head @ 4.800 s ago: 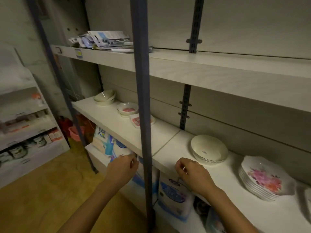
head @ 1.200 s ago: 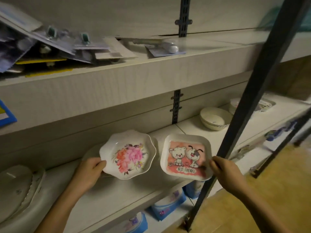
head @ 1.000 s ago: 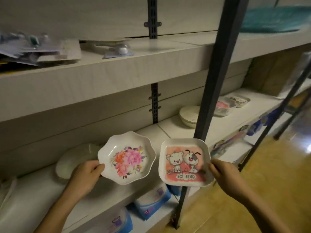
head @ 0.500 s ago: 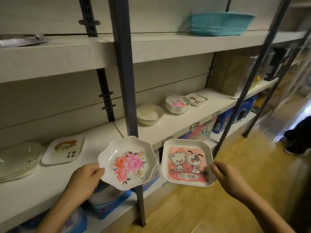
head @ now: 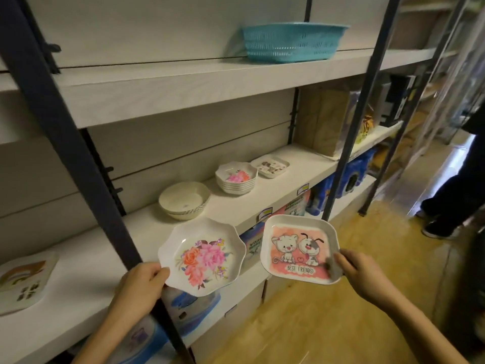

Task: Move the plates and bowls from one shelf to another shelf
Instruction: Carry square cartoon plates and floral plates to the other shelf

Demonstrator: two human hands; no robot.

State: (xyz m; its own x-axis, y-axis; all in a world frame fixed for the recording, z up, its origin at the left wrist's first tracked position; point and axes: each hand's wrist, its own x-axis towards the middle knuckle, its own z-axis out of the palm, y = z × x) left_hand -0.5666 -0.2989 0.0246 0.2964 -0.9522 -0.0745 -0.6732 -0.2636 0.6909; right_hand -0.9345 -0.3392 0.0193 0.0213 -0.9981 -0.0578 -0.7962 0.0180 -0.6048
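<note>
Left hand: our left hand (head: 141,282) has a closed grip on the flowered plate (head: 202,258) — thumb over the lower-left rim, fingers tucked beneath.
Right hand: our right hand (head: 364,274) pinches the square plate (head: 299,248), the one with the cat and dog, at its lower-right corner.
Where the plates are: both are in the air, tilted toward us, in front of the middle shelf (head: 99,253) and touching nothing but our hands. The flowered plate hangs just right of the dark post (head: 78,158).
On the shelf, near: a rainbow plate (head: 23,279) lies at far left.
On the shelf, farther along: nested cream bowls (head: 183,200), then a floral stack (head: 236,179), then a square stack (head: 270,166) — each apart from the next.
Top shelf: a blue basket (head: 291,42).
Step in hand, as we judge it: carrying the pair to their matching stacks.
Doing it well: we would level both plates, swing wide of the post and set one down at a time. Each should be lowered from above so the rims seat, and released only once it sits flat. A one-edge grip invites a slip, so a steadying finger under the middle helps.
</note>
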